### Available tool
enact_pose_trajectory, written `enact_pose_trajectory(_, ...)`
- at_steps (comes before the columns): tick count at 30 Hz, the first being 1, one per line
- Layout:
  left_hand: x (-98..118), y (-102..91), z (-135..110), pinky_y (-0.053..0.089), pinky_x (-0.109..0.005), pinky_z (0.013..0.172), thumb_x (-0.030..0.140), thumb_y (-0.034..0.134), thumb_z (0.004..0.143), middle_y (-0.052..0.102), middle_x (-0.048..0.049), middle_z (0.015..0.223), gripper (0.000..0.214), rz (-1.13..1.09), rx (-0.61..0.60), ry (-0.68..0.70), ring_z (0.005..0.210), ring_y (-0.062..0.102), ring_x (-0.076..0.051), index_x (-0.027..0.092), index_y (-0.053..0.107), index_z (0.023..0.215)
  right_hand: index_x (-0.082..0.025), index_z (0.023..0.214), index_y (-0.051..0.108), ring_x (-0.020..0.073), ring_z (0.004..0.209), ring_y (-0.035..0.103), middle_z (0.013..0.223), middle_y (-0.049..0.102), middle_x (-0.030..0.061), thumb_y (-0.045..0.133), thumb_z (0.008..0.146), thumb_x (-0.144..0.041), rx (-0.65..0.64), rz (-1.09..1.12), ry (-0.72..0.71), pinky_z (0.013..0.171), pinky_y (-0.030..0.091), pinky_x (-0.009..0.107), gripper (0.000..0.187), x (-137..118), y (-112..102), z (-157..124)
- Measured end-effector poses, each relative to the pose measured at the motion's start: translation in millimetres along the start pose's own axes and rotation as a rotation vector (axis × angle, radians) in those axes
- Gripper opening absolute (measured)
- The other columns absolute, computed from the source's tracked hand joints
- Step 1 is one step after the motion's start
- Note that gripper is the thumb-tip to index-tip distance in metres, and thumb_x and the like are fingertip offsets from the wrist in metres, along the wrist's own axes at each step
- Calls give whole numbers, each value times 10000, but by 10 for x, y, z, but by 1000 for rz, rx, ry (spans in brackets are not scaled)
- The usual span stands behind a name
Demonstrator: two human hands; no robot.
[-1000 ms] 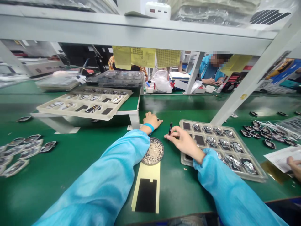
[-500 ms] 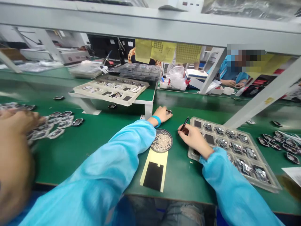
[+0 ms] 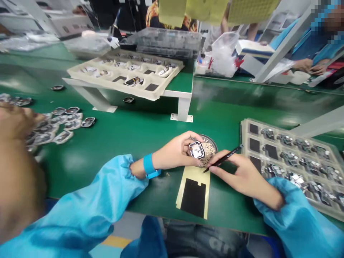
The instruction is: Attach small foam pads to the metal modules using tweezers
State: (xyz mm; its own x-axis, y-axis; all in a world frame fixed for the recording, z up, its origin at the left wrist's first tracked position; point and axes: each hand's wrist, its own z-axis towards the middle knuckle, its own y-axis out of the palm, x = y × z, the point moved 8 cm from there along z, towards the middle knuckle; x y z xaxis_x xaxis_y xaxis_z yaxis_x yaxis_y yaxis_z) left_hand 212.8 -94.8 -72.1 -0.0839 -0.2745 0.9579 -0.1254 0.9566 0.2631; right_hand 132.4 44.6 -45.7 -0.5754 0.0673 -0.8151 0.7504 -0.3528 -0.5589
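My left hand [image 3: 176, 152] is closed on a small rectangular watch-case part [image 3: 196, 149], held just above a round dish of tiny pale pieces [image 3: 209, 144]. My right hand [image 3: 243, 175] grips black tweezers [image 3: 224, 157], their tip pointing down-left near the top edge of a yellow backing sheet with a black patch [image 3: 194, 191]. Both arms wear light blue sleeves, and a blue band sits on my left wrist.
A clear tray of parts [image 3: 292, 157] lies to the right. A beige tray [image 3: 126, 77] rests on a white raised stand [image 3: 184, 107]. Loose parts [image 3: 63, 123] lie at left, where another person's blurred arm [image 3: 16, 168] reaches in. A co-worker sits far right behind the conveyor.
My left hand drew back from near the stand's foot with a part in it and now holds it over the dish. The right hand moved left with the tweezers. The view tilted down.
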Motion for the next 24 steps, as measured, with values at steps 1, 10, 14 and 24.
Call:
enact_pose_trajectory(1,-8,-1,-10,552,-260,760,95,845,652,685,-59,1031,579,15,1,-7,879,693,-151,184,530,1129,-231,984,723,134,855,706,939,746,16,710,920,-301,-22,-5,-3,783,600,260,95,-8,55,-13)
enact_pose_trajectory(10,-40,47,-75,560,-269,791,95,767,706,698,-52,1014,506,145,53,6,925,688,-161,157,555,1161,-237,1022,716,138,891,709,978,746,23,708,917,-250,-121,4,-31,799,592,275,106,-16,244,-66)
enact_pose_trajectory(14,-46,48,-63,552,-253,753,98,764,704,691,-53,1031,511,185,77,13,913,684,-158,157,562,1169,-236,1007,724,148,887,703,976,746,29,703,920,-274,-129,15,-10,799,587,293,97,-23,268,-63)
enact_pose_trajectory(24,-39,55,-119,530,-252,682,305,792,799,722,-47,1024,352,376,178,95,777,640,-137,192,699,1119,-236,1021,646,170,925,712,961,735,38,674,911,-106,184,308,-173,836,604,354,172,-292,-298,-68)
